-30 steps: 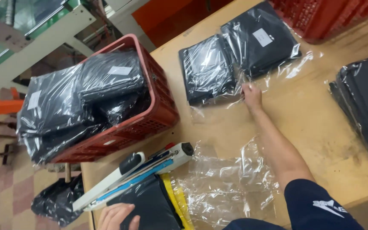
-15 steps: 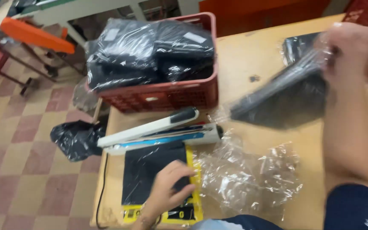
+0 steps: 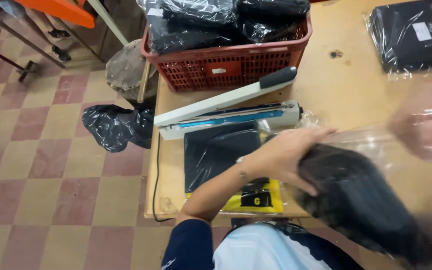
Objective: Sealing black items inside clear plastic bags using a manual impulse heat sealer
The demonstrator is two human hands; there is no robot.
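at the bench (image 3: 326,75) front edge, the left hand (image 3: 283,152) lies palm-down on a dark folded garment (image 3: 361,205) that sits partly inside a clear plastic bag (image 3: 376,145). the left fingers (image 3: 316,136) are spread apart and pressed flat on the garment's top end, not clamped around it. the right hand (image 3: 423,132), at 3 o'clock from the left hand, is motion-blurred at the bag film; whether its fingers are closed on the film cannot be told.

step in hand, as a judgement: bagging of the garment, with the bundle near the bench edge at 5 o'clock from the left hand and tilted toward the person.

surrounding items: an impulse sealer (image 3: 226,112) with its white arm raised lies at 11 o'clock from the left hand. a flat black packet (image 3: 218,152) on yellow backing rests just in front of the sealer. a red basket (image 3: 226,65) of bagged garments stands at 12 o'clock. one finished bag (image 3: 411,35) lies at 1 o'clock.

next move, as a judgement: the garment needs seating fully in the bag, with the open mouth flattened and square to the sealer bar.
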